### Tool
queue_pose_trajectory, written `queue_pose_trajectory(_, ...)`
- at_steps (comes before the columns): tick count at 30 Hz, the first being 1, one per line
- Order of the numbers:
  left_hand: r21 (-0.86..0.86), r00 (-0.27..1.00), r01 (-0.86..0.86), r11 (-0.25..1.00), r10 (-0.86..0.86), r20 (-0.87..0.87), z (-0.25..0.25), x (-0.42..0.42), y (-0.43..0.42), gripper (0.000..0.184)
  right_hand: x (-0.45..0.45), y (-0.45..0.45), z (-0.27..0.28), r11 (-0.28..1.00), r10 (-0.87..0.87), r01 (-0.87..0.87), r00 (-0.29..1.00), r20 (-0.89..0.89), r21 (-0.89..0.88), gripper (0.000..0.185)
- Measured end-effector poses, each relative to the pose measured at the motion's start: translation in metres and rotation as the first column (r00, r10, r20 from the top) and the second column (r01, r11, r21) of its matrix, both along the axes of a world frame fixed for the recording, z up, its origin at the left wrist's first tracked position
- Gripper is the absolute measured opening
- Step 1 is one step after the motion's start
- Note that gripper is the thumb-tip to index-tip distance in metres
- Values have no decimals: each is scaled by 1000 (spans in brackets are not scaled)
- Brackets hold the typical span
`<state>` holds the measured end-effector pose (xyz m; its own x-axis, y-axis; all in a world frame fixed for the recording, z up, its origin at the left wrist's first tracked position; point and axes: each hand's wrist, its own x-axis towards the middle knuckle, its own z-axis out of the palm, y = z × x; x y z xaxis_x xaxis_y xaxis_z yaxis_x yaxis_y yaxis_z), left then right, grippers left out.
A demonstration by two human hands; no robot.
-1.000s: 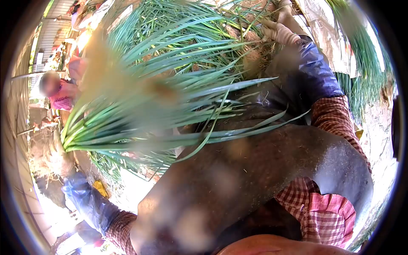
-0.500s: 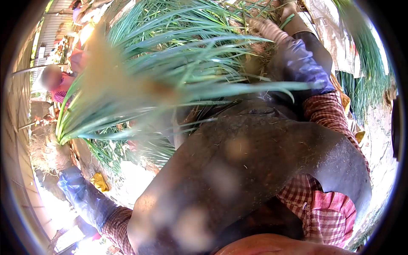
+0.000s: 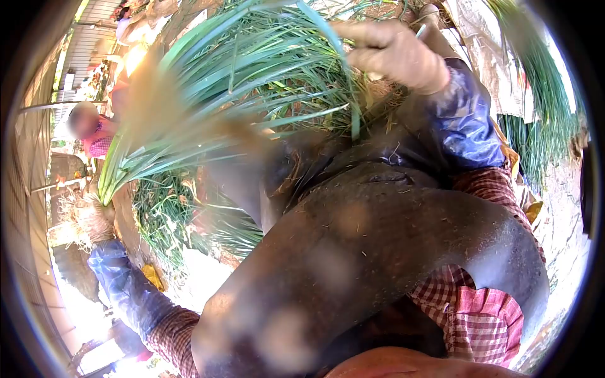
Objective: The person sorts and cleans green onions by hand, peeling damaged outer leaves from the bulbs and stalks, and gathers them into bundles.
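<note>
– Right, the left hand [image 3: 101, 223] is wrapped firmly round the root end of one bunch of green stalks [image 3: 120, 167], out at the far left of the view, roots [image 3: 70, 217] poking past the fist

– And why down there? Probably because the stalks are narrowest and firmest at that end, so one fist gathers them all while the leaves fan free, up and to the right

– Over to the right hand [image 3: 400, 58]! It's up by the leaf ends, fingers reaching forward and blurred; one long leaf [image 3: 355, 116] passes right at the fingertips, though I can't tell whether it is pinched or merely brushed

– Two hands, then, one at each end of the bunch, which looks like a sensible way to manage such long, floppy leaves

– Two blue sleeve covers [image 3: 129, 283] as well, one per forearm, over checked cloth; they likely keep wet and grit off, just as the dark lap covering [image 3: 372, 246] with its stuck-on scraps seems to

– Moving outward, I count three spreads of greens: the big heap [image 3: 309, 94] behind the bunch, a smaller pile [image 3: 161, 217] below it, and a long-leaved stack [image 3: 545, 120] at far right; single leaves are beyond counting

– One yellow scrap [image 3: 152, 277] lies near the left forearm, and beyond the bunch, at the left, one other person [image 3: 101, 140] in pink shows clearly enough to count
</note>
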<state>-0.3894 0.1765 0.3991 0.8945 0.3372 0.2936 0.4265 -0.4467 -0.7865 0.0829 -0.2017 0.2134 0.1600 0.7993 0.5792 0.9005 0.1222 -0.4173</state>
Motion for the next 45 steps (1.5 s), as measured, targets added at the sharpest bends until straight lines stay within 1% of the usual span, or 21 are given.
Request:
queue_pose_trajectory(3, 35, 967, 251, 967, -250, -48, -4, -14, 23, 41, -32, 30, 15, 1000, 0, 1, 999, -35, 27, 31)
queue_pose_trajectory(9, -57, 993, 115, 992, -115, 6, -6, -2, 2, 42, -18, 64, -20, 987, -98, 98, 995, 11, -127, 34)
queue_pose_trajectory(12, -43, 970, -229, 972, 225, -88, 2, -10, 2, 43, -11, 48, -28, 973, 217, -225, 794, -568, 56, 22)
queue_pose_trajectory(14, -206, 967, -255, 945, 251, -45, -3, -54, 57, 46, 23, 41, -41, 986, 150, -129, 960, -237, 100, 19)
queue_pose_trajectory(15, -39, 966, -252, 967, 254, 47, -8, -80, 54, 47, 39, 43, -48, 989, 103, -86, 984, -146, 117, 21)
queue_pose_trajectory(18, -234, 833, -497, 836, 535, 140, 16, -99, 11, 44, 98, 39, -101, 993, -106, 109, 992, -64, 38, 26)
queue_pose_trajectory(20, -365, 694, -602, 710, 691, 201, -3, -113, -12, 38, 117, 40, -135, 982, -167, 139, 956, -241, -127, 30)
queue_pose_trajectory(22, -432, 523, -715, 550, 831, 192, -44, -165, -14, 36, 90, 38, -151, 908, -360, 74, 639, -680, -412, 30)
queue_pose_trajectory(24, -863, 367, -271, 428, 874, 318, -118, -238, -17, 39, 79, 35, -176, 866, -450, 20, 469, -760, -500, 32)
queue_pose_trajectory(25, -935, 265, 36, 352, 899, 349, -154, -265, -26, 40, 88, 33, -194, 837, -496, -47, 356, -792, -545, 32)
queue_pose_trajectory(26, -942, 241, 38, 335, 911, 334, -178, -259, -53, 40, 87, 29, -199, 823, -437, -160, 435, -788, -545, 34)
queue_pose_trajectory(27, -970, 146, 192, 152, 973, 182, -211, -247, -82, 45, 74, 36, -197, 731, -441, -110, 676, -590, -673, 38)
queue_pose_trajectory(29, -889, 88, 446, -102, 994, -70, -252, -207, -142, 55, 76, 30, -200, 715, -149, -182, 904, -401, -675, 40)
queue_pose_trajectory(31, -766, 115, 587, -261, 964, -240, -290, -181, -188, 66, 74, 30, -201, 749, -247, -231, 773, -585, -621, 40)
queue_pose_trajectory(33, -637, 153, 686, -351, 926, -345, -334, -168, -228, 65, 69, 29, -202, 710, -296, -229, 761, -577, -665, 40)
queue_pose_trajectory(35, -542, 119, 766, -345, 905, -407, -377, -162, -266, 65, 83, 25, -215, 672, -300, -237, 779, -550, -702, 39)
queue_pose_trajectory(36, -505, 83, 804, -314, 900, -427, -397, -159, -286, 65, 89, 24, -223, 668, -158, -213, 896, -415, -713, 38)
queue_pose_trajectory(39, -444, -48, 878, -179, 889, -454, -443, -150, -331, 65, 43, 31, -188, 656, -242, -185, 867, -436, -732, 31)
queue_pose_trajectory(40, -435, -97, 892, -123, 888, -450, -454, -146, -344, 65, 37, 31, -181, 633, -61, -183, 957, -284, -752, 32)
queue_pose_trajectory(43, -430, -249, 901, 54, 876, -412, -484, -140, -379, 66, 46, 37, -191, 553, -198, -207, 909, -368, -807, 39)
queue_pose_trajectory(45, -460, -351, 871, 172, 874, -337, -498, -135, -393, 67, 76, 37, -223, 665, 203, -225, 972, -117, -713, 36)
